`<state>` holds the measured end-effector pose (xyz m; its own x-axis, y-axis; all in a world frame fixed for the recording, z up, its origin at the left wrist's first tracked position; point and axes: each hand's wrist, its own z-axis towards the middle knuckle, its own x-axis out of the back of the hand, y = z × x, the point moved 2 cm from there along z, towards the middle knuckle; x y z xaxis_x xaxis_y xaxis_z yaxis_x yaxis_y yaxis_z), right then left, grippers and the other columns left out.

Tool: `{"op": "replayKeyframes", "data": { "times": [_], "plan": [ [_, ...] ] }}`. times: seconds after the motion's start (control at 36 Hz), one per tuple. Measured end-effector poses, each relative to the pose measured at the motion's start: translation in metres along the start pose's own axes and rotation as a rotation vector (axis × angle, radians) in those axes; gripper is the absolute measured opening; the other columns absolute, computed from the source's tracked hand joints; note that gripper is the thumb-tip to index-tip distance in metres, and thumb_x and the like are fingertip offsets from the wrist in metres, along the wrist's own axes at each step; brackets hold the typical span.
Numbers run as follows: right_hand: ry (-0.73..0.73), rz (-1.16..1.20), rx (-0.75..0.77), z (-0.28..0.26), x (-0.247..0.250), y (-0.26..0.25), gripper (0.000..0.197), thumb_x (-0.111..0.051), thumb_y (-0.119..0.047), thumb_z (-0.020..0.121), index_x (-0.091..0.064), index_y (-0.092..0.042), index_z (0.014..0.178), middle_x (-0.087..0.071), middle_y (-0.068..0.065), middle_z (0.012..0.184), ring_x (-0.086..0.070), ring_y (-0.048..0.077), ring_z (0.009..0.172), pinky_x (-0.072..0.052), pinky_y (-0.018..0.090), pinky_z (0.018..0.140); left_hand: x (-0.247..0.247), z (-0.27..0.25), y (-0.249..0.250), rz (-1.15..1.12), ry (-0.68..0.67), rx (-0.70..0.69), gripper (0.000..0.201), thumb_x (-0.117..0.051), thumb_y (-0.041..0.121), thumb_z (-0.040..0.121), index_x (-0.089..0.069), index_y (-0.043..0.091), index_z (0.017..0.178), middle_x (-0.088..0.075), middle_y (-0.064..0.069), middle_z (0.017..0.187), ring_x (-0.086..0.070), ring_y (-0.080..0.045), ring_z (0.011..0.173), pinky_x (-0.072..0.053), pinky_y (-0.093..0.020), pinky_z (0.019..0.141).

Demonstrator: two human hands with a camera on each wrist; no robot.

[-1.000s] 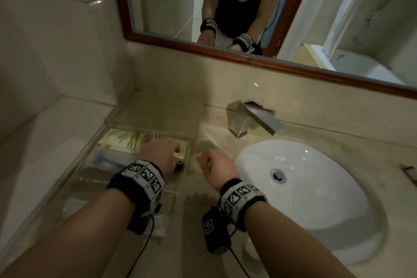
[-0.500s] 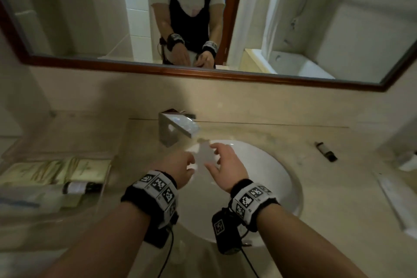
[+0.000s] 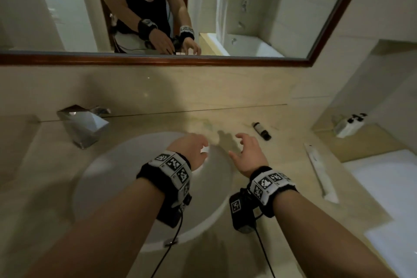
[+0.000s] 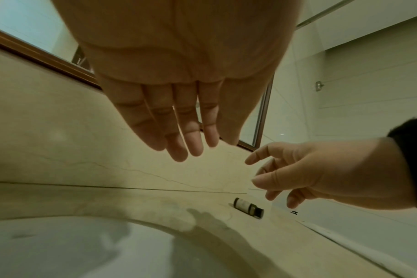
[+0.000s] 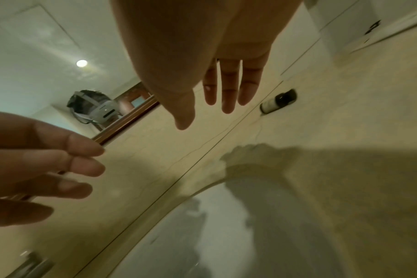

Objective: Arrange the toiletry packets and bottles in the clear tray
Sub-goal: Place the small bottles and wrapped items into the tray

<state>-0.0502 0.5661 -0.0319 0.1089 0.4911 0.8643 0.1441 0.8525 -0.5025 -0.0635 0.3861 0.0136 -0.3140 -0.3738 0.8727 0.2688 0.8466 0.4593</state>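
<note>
The small dark bottle (image 3: 261, 130) lies on its side on the desk (image 3: 282, 165), beyond and to the right of the right hand (image 3: 248, 156), its long axis running diagonally with the dark cap end nearer the person. That grip is spread loosely and holds nothing. The left hand (image 3: 191, 150), over the sink (image 3: 108, 176), is empty too, fingers straight. The right is clearly nearer. A long white packet (image 3: 320, 176) lies farther right; the tray is out of view

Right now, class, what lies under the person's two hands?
Under the left hand is the white sink basin; under the right hand, bare beige counter and its shadow. Both hands are empty. The drain is not visible.
</note>
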Motion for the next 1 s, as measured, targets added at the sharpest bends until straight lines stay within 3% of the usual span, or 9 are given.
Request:
{"op": "replayKeyframes", "data": {
  "times": [0.28,0.53,0.69,0.83,1.0],
  "plan": [
    [-0.052,-0.039,-0.285,0.05,0.03,0.079,0.058,-0.06,-0.027,0.087,-0.033,-0.018,0.138,-0.038,0.014,0.137,-0.044,0.034,0.125,-0.038,0.039,0.105,-0.023,0.051,0.047,-0.029,-0.047,-0.027,0.031,-0.052,0.028,0.093,-0.055,0.018,0.123,-0.058,0.0,0.126,-0.057,-0.019,0.114,-0.046,-0.034,0.101],
    [-0.136,-0.04,-0.475,0.106,0.016,0.113,0.066,-0.055,-0.02,0.086,-0.024,-0.022,0.145,-0.039,0.012,0.141,-0.042,0.035,0.127,-0.039,0.044,0.105,-0.039,0.084,0.039,-0.065,-0.057,0.113,0.029,-0.052,0.03,0.092,-0.055,0.021,0.119,-0.06,0.003,0.122,-0.058,-0.017,0.112,-0.044,-0.03,0.098],
    [-0.182,-0.216,-0.48,0.138,-0.004,0.12,0.051,-0.045,-0.014,0.089,-0.034,-0.011,0.139,-0.04,0.016,0.139,-0.04,0.035,0.128,-0.036,0.047,0.107,-0.039,0.098,0.021,-0.034,-0.067,0.178,0.03,-0.05,0.031,0.092,-0.056,0.023,0.121,-0.056,0.001,0.124,-0.057,-0.018,0.111,-0.043,-0.029,0.095],
    [-0.182,-0.294,-0.48,0.161,-0.014,0.127,0.047,-0.039,-0.011,0.093,-0.034,-0.015,0.139,-0.038,0.013,0.141,-0.035,0.033,0.13,-0.03,0.044,0.106,-0.042,0.107,0.007,-0.028,-0.104,0.203,0.031,-0.048,0.031,0.094,-0.053,0.021,0.123,-0.054,0.001,0.126,-0.056,-0.018,0.112,-0.042,-0.029,0.098],
    [-0.144,-0.34,-0.413,0.169,-0.024,0.129,0.04,-0.044,-0.021,0.094,-0.038,-0.016,0.133,-0.043,0.015,0.132,-0.04,0.034,0.123,-0.036,0.043,0.098,-0.047,0.112,-0.01,-0.013,-0.113,0.259,0.03,-0.049,0.032,0.093,-0.055,0.021,0.12,-0.056,0.001,0.126,-0.057,-0.019,0.111,-0.045,-0.032,0.1]
  ]
}}
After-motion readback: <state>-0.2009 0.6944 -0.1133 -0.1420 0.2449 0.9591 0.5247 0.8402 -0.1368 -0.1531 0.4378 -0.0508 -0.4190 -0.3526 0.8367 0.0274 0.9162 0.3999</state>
